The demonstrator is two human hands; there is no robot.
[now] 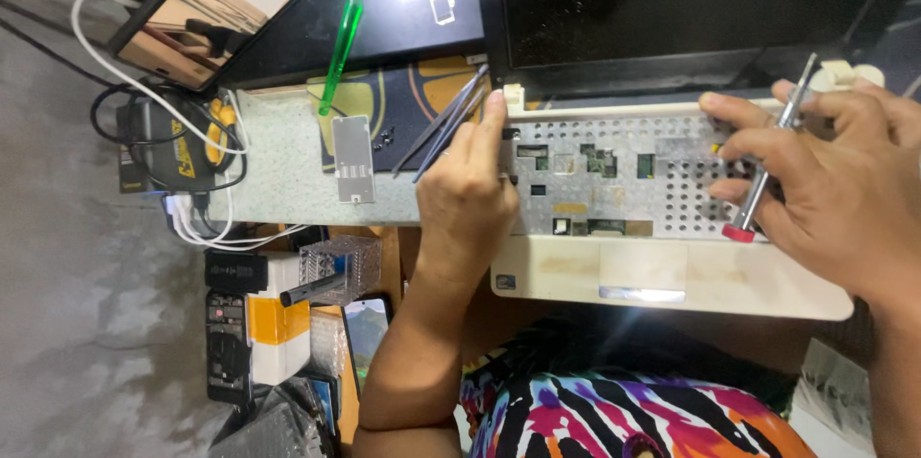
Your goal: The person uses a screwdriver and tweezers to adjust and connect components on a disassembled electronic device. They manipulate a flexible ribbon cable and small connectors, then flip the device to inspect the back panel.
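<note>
Seemingly keyless laptop [614,180], perforated metal, cream palmrest [710,281]

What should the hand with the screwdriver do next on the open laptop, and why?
Probably press the screwdriver tip down into a screw spot on the holey metal plate. The right hand already grips the tool, slanted, with its red end low near the plate's front edge, while the left hand rests on the laptop's left edge, steadying it. Whether a screw sits right there, I can't tell.

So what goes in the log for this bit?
left hand: on laptop edge | right hand: holds screwdriver on metal plate | tweezers: beside
</note>
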